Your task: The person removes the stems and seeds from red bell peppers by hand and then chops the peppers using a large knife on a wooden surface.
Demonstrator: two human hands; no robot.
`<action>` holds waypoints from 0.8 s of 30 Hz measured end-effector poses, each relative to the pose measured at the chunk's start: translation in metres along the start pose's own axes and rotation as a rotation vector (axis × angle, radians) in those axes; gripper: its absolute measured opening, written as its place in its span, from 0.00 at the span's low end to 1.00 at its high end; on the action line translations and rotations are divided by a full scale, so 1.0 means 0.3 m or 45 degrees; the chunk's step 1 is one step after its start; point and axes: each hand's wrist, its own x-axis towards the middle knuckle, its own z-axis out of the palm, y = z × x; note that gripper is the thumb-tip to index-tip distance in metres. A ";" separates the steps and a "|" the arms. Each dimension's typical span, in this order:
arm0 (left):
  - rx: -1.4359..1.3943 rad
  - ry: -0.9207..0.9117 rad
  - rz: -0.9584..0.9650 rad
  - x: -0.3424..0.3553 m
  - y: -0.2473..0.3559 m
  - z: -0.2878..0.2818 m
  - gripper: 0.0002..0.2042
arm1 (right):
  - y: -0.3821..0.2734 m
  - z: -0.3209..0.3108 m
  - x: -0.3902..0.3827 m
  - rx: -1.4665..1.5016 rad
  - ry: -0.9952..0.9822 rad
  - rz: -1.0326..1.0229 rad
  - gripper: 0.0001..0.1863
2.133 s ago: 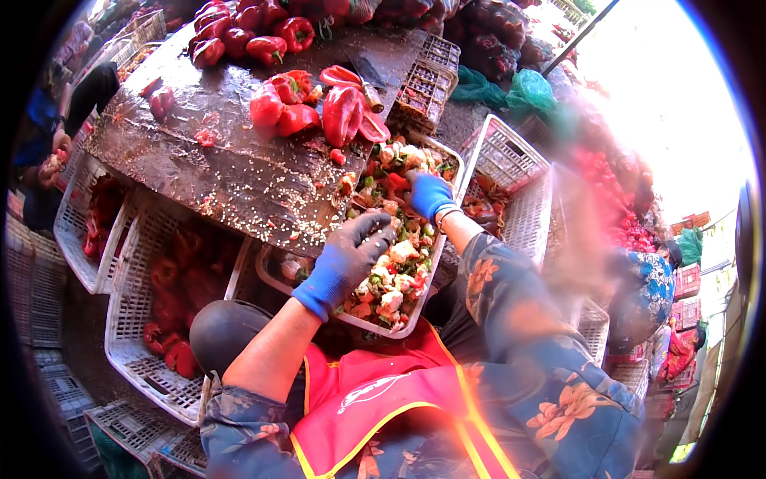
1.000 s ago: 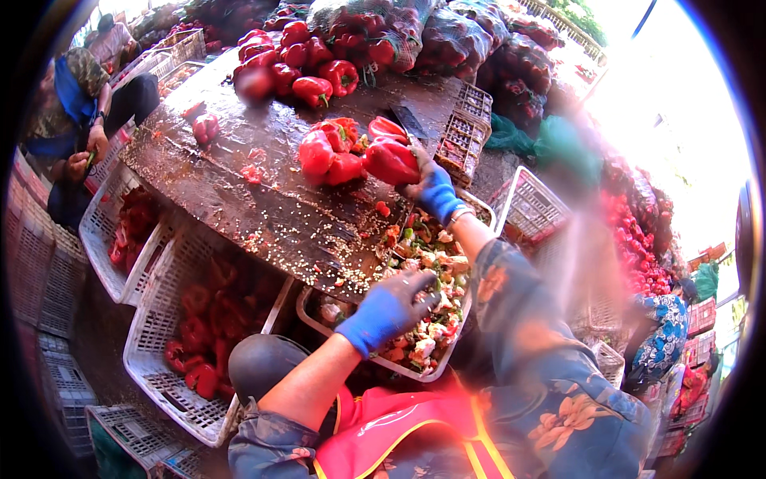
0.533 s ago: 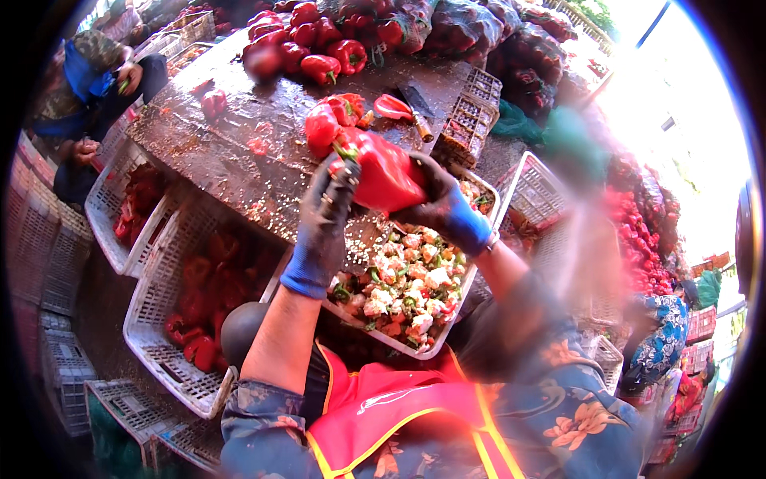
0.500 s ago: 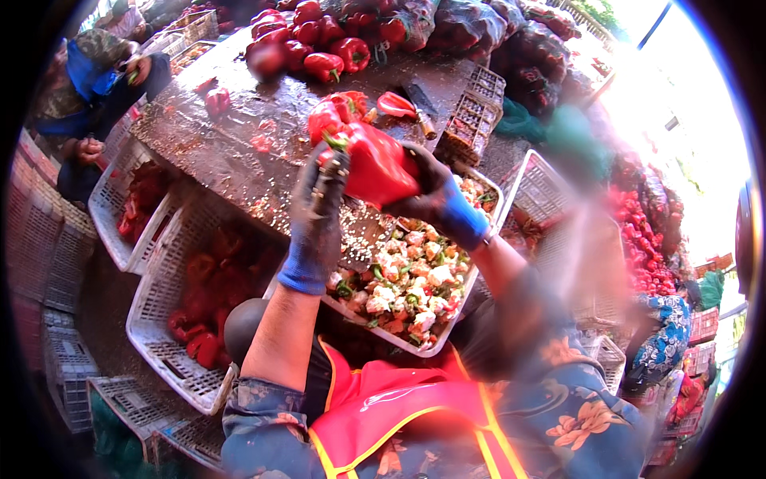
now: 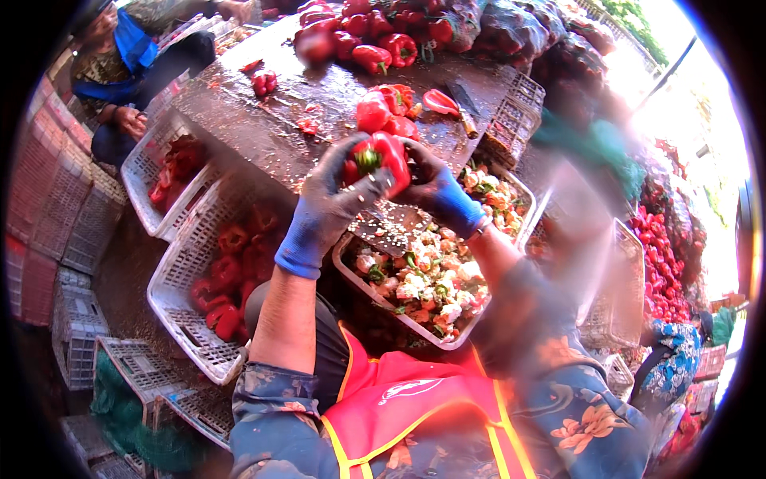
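Note:
A red bell pepper [image 5: 392, 152] with a green stem end is held between my two gloved hands, over the near edge of the worktable [image 5: 263, 128]. My left hand [image 5: 335, 188] is closed around its left side, fingers near the stem. From the right, my right hand [image 5: 435, 188] grips the other side. Just beyond, more red peppers [image 5: 375, 112], some cut, lie on the table. A knife [image 5: 465, 120] with a wooden handle rests past them beside a cut red pepper piece [image 5: 440, 101]. Below my hands sits a tray [image 5: 407, 319] of pale pepper cores with green stems.
White plastic crates [image 5: 171, 287] holding red peppers stand left of my legs. Whole peppers [image 5: 359, 32] are heaped at the table's far side, near filled net bags [image 5: 519, 28]. A seated person [image 5: 120, 72] is at the far left. Another crate [image 5: 511, 120] stands at the table's right edge.
The pepper in my hands has turned, so its green stem end now shows, and my fingers have shifted around it. The whole view has swung, moving the table rightward in the picture.

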 end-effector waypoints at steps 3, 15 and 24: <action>0.334 -0.342 -0.106 -0.011 -0.009 0.027 0.33 | -0.012 -0.079 -0.087 -0.323 0.022 -0.200 0.39; 0.328 -0.466 0.128 -0.034 -0.170 0.207 0.30 | -0.205 -0.059 -0.342 0.338 0.272 0.204 0.42; 0.599 -0.640 0.057 -0.068 -0.256 0.319 0.30 | -0.107 -0.043 -0.412 0.429 0.403 0.352 0.44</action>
